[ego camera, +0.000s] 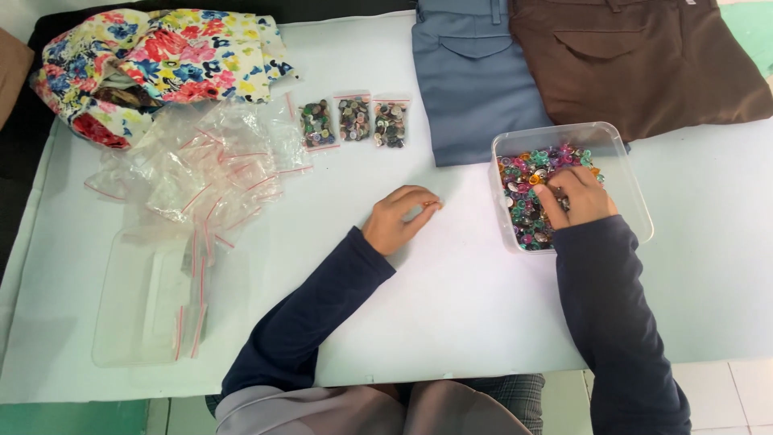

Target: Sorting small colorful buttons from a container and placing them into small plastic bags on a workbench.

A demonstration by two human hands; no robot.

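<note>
Your right hand [578, 197] digs, fingers curled, among the small, hard, slippery buttons [531, 181] in the clear tub [636, 201]; pinch one by its rim. Your left hand [396, 217] pinches something tiny, well apart.

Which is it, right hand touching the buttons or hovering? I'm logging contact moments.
Touching. The head view shows the right hand inside the clear plastic box, fingers pressed into the coloured buttons.

I read this as tailoring or sewing workspace: folded trousers [636, 56] upper right, bagged buttons [354, 121] top centre, white table [451, 298].
</note>
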